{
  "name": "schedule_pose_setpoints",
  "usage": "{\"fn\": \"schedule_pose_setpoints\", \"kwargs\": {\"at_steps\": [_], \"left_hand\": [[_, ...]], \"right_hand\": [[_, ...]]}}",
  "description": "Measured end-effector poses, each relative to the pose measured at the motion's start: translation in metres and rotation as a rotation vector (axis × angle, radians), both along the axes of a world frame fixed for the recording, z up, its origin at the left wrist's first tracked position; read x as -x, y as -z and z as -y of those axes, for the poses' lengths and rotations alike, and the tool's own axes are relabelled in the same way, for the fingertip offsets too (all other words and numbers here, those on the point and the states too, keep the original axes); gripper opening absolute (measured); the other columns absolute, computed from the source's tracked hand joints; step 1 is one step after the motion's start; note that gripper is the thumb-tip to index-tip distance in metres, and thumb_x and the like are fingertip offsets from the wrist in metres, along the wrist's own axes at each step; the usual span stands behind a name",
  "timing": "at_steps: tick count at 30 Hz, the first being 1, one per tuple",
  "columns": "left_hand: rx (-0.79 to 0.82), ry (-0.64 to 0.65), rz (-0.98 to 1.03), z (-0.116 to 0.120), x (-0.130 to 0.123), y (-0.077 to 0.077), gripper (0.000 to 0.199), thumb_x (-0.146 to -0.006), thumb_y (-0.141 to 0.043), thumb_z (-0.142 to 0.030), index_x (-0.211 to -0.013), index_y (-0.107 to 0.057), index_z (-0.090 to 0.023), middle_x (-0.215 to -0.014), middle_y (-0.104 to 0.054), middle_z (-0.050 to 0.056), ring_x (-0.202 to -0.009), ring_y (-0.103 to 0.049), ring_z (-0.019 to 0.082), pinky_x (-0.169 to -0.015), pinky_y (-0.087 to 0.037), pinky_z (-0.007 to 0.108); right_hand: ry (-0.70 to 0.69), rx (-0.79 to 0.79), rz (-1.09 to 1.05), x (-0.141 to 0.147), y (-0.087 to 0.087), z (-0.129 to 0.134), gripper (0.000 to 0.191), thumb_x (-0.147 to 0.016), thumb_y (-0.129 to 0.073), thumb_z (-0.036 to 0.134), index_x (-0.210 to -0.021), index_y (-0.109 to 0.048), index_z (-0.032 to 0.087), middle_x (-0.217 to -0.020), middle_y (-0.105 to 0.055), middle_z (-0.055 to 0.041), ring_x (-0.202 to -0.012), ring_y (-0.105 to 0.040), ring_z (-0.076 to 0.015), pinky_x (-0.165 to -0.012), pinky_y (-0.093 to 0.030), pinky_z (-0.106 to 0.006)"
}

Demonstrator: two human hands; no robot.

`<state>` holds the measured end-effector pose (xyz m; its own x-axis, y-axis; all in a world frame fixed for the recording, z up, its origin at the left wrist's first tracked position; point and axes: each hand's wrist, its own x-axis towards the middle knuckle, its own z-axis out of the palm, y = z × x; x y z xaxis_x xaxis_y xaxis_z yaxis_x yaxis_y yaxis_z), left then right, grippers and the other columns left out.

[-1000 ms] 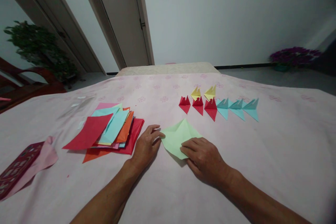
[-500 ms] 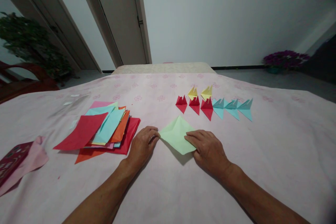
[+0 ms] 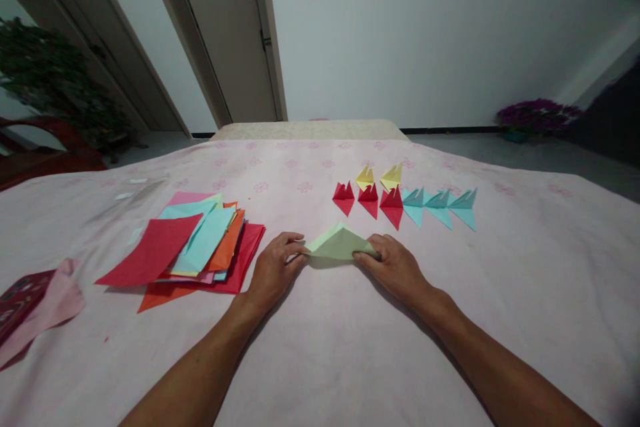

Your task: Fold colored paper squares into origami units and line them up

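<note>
A pale green sheet of origami paper point(image 3: 339, 243) is bent into a low triangle, its peak pointing away from me. My left hand point(image 3: 278, 264) pinches the paper's left corner between thumb and fingers. At the opposite corner, my right hand point(image 3: 395, 265) grips the paper, thumb at the near edge and fingers curled behind. Beyond the paper to the right are red folded cranes point(image 3: 368, 200), light blue ones point(image 3: 439, 207) and two yellow ones point(image 3: 391, 177). Left of my left hand lies a loose pile of coloured paper sheets point(image 3: 205, 240).
A pink flowered cloth point(image 3: 320, 347) covers the table. At the far left, a dark red packet point(image 3: 23, 300) lies beside a crumpled pink piece point(image 3: 60, 313). A clear plastic wrapper point(image 3: 133, 197) rests behind the paper pile. A wooden chair point(image 3: 50, 140) stands beyond the table's left edge.
The green paper went from an opened-out diamond to a folded triangle, its near corner brought up. My right hand shifted from lying on the sheet to gripping its right corner.
</note>
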<state>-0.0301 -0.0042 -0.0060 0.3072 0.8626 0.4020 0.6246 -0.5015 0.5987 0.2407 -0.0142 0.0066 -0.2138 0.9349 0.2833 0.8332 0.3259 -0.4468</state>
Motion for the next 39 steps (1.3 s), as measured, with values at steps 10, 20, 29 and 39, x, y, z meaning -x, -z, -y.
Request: {"fn": "schedule_pose_setpoints", "kwargs": {"at_steps": [10,20,29,39], "left_hand": [[0.020,-0.021,-0.053,0.000,0.001,-0.001,0.006,-0.085,-0.066,-0.022,-0.080,-0.070,-0.022,-0.113,-0.065,0.006,-0.106,-0.062,0.024,-0.092,-0.051,0.040],[-0.013,-0.009,-0.116,0.004,-0.001,-0.006,0.005,-0.083,-0.066,-0.017,-0.082,-0.066,-0.021,-0.109,-0.065,0.006,-0.103,-0.060,0.023,-0.090,-0.050,0.039],[-0.006,-0.059,-0.095,0.025,-0.004,-0.010,0.017,-0.081,-0.068,-0.011,-0.092,-0.069,-0.023,-0.099,-0.061,0.003,-0.090,-0.060,0.019,-0.078,-0.050,0.031],[0.079,-0.023,0.064,0.024,0.006,-0.008,0.012,-0.085,-0.065,-0.013,-0.093,-0.067,-0.022,-0.115,-0.057,0.006,-0.096,-0.062,0.017,-0.078,-0.052,0.028]], "right_hand": [[-0.039,0.073,-0.111,-0.008,0.001,-0.005,0.033,-0.090,-0.057,0.038,-0.061,-0.052,0.021,-0.068,-0.059,0.0005,-0.072,-0.056,-0.0175,-0.067,-0.040,-0.029],[-0.012,-0.025,0.035,-0.010,-0.004,0.000,0.024,-0.083,-0.062,0.030,-0.062,-0.057,0.021,-0.069,-0.061,-0.0014,-0.072,-0.055,-0.0190,-0.069,-0.040,-0.031],[-0.461,-0.214,0.080,0.018,-0.015,0.039,0.050,-0.063,-0.056,0.003,-0.108,-0.068,0.023,-0.107,-0.071,-0.0046,-0.099,-0.059,-0.0241,-0.088,-0.040,-0.040],[-0.384,-0.135,0.032,0.024,-0.009,0.042,0.013,-0.092,-0.059,0.026,-0.097,-0.071,0.023,-0.097,-0.070,-0.0064,-0.089,-0.059,-0.0209,-0.082,-0.043,-0.036]]}}
